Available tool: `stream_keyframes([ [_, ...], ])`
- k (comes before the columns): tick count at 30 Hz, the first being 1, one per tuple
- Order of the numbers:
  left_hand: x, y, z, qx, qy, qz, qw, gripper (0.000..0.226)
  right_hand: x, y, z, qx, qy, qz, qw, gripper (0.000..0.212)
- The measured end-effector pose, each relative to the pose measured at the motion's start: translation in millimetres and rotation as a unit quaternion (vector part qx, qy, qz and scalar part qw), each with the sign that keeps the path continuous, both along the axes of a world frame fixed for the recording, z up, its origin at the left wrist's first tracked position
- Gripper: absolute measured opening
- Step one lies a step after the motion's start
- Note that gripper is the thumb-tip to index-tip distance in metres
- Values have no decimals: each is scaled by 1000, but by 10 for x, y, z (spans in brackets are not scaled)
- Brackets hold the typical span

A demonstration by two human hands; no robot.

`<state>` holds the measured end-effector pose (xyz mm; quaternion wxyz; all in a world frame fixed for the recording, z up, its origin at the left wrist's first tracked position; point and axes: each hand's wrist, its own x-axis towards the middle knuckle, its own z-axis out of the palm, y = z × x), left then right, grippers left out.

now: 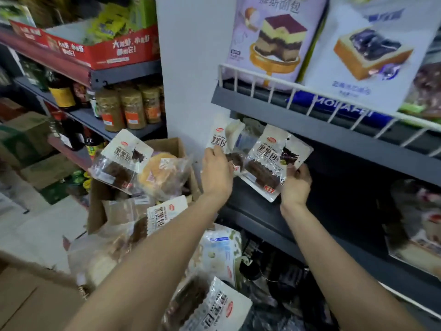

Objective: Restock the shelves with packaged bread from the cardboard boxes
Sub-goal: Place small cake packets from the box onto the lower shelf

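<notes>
Two bare hands work at the dark shelf (334,139) right of frame centre. Gripped in the right hand (296,185) is a white-labelled pack of dark bread (269,161), tilted at the shelf's mouth. Beside it, the left hand (216,173) pinches a second such pack (220,139). Lower left, an open cardboard box (171,145) brims with more packaged bread (121,161).

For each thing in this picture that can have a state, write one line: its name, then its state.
left hand: grips a dark bread packet at the shelf.
right hand: grips another dark bread packet, tilted.
cardboard box: open, bread packets heaped inside.
wire-fronted shelf: stocked, large bread bags upright.
red carton: open-topped, holding green packets.
</notes>
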<state>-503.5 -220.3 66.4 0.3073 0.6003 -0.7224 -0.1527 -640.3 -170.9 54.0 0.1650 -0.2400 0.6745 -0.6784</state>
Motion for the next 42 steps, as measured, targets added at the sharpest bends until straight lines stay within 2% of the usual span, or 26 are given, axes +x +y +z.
stream_keyframes([
  [4, -460, 10, -201, 12, -17, 4, 1000, 40, -444, 77, -75, 12, 66, -56, 996, 23],
  [8, -676, -25, -456, 46, -28, -5, 999, 46, -695, -24, -81, 40, 94, -91, 991, 28],
  [11, -768, -33, -529, 119, -11, -25, 993, 80, -777, -107, -118, 47, 125, -91, 987, 31],
  [13, -825, -32, -521, 140, 16, -11, 990, 92, -853, -185, -171, 57, 134, -79, 986, 32],
  [15, -880, -33, -506, 112, 16, -3, 994, 102, -931, -275, -217, 70, 138, -56, 986, 31],
  [17, -907, -41, -504, 38, -35, -4, 999, 112, -982, -363, -247, 93, 147, -29, 984, 30],
  [19, -921, -69, -520, -21, -73, -8, 997, 111, -1027, -447, -278, 116, 150, 9, 982, 31],
  [22, -953, -129, -541, -27, -109, 0, 994, 110, -1046, -520, -310, 160, 133, 67, 976, 33],
  [24, -974, -157, -522, 0, -104, 16, 994, 110, -1042, -545, -353, 156, 131, 101, 974, 48],
  [27, -1009, -161, -490, 25, -69, 40, 996, 106, -1079, -559, -428, 176, 196, 125, 956, 82],
  [31, -1057, -136, -517, 65, 10, 70, 995, 108, -1130, -573, -413, 196, 255, 89, 943, 91],
  [33, -1067, -133, -523, 86, 59, 69, 992, 110, -1101, -544, -391, 217, 281, 63, 933, 105],
  [35, -1038, -116, -514, 98, 81, 50, 991, 110, -1026, -469, -356, 239, 347, 35, 906, 118],
  [38, -915, -67, -454, 116, 62, -2, 991, 107, -826, -342, -269, 233, 444, 48, 864, 106],
  [42, -600, -29, -293, 159, 43, -92, 982, 83, -320, -186, -17, 191, 476, 128, 849, 60],
])
